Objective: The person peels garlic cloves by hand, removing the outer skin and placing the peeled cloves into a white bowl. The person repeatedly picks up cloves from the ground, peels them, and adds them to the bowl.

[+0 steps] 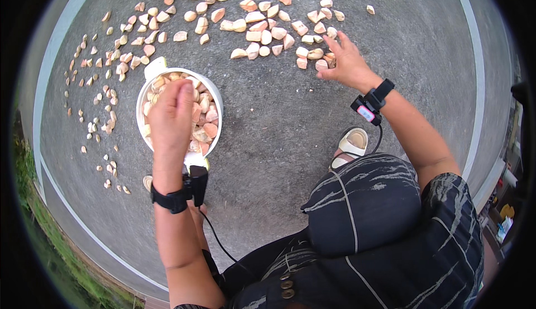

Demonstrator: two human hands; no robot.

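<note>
A round white tub (pixel 218 99) with two handles stands on the concrete, well filled with pale pinkish, chunky cut pieces (pixel 210 130), perhaps root vegetable. Above the tub is my left hand (pixel 172 114), fingers curled together; whether it holds a piece is hidden. My right hand (pixel 349 64) reaches to the right end of the scattered pieces, thumb and fingers spread around a few that lie on the ground, one round piece (pixel 321 65) beside the thumb. More pieces (pixel 253 35) lie loose ahead of the tub and to its left.
Grey concrete ground (pixel 268 120) carries painted pale lines (pixel 469 24) at both sides. My sandalled foot (pixel 353 143) is right of the middle. Grass (pixel 63 246) borders the lower left. Assorted items (pixel 506 211) lie at the right rim. Black cables run from both wrist devices.
</note>
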